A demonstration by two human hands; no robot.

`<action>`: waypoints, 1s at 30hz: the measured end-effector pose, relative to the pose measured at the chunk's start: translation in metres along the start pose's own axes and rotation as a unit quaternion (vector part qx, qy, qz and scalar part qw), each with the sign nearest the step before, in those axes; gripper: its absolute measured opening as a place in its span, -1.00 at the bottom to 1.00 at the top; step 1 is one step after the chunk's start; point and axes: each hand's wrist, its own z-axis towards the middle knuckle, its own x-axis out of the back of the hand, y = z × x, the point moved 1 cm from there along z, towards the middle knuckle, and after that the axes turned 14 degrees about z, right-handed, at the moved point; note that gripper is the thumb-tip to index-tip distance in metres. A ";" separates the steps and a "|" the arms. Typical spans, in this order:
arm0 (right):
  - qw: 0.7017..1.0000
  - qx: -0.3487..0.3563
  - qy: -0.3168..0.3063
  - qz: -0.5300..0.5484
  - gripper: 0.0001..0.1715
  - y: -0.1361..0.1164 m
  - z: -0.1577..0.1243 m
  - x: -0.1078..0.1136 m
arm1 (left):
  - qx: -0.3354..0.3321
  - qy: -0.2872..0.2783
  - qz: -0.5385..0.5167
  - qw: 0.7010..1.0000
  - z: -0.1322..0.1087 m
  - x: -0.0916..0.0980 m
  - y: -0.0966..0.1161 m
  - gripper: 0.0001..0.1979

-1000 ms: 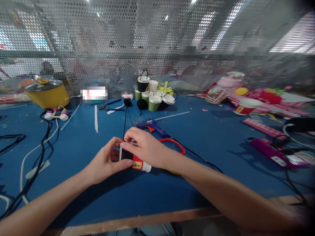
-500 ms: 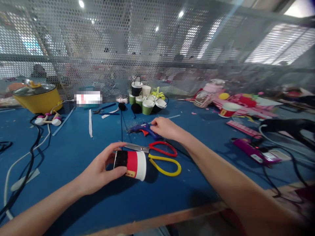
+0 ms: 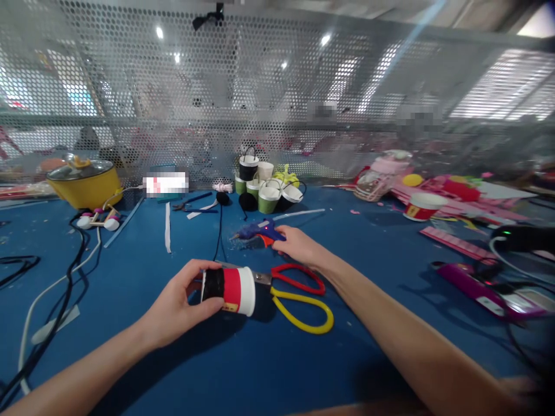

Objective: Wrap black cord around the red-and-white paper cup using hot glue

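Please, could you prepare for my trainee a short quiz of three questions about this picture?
1. What does the left hand hold?
2. True or false: the scissors have one red and one yellow handle loop.
3. Which tool does the right hand grasp: (a) pliers, (b) hot-glue gun, (c) scissors?

Key: 1. A paper cup, turned on its side. 2. True. 3. (b).

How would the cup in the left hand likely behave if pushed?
The cup looks like paper, so it is probably light and may dent if squeezed. Its round, tapering shape, held sideways, suggests it would roll in a curve.
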 end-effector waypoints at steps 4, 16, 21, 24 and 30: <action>0.992 0.033 -0.042 0.110 -0.80 -0.011 -0.019 0.006 | -0.006 0.030 0.021 0.999 0.003 0.003 -0.003 -0.61; 0.969 0.063 -0.149 0.188 -0.74 -0.036 -0.069 -0.008 | -0.041 0.093 0.107 0.989 0.007 0.011 -0.011 -0.64; 0.986 0.142 -0.081 0.042 -0.73 -0.033 -0.079 -0.016 | -0.067 0.110 0.157 0.979 0.010 0.013 -0.016 -0.63; 0.972 0.230 -0.036 -0.035 -0.76 -0.027 -0.080 -0.018 | -0.055 0.115 0.156 0.979 0.011 0.013 -0.016 -0.63; 0.965 0.251 -0.032 -0.069 -0.84 -0.031 -0.081 -0.018 | 0.013 0.084 0.084 0.993 0.012 0.013 -0.015 -0.57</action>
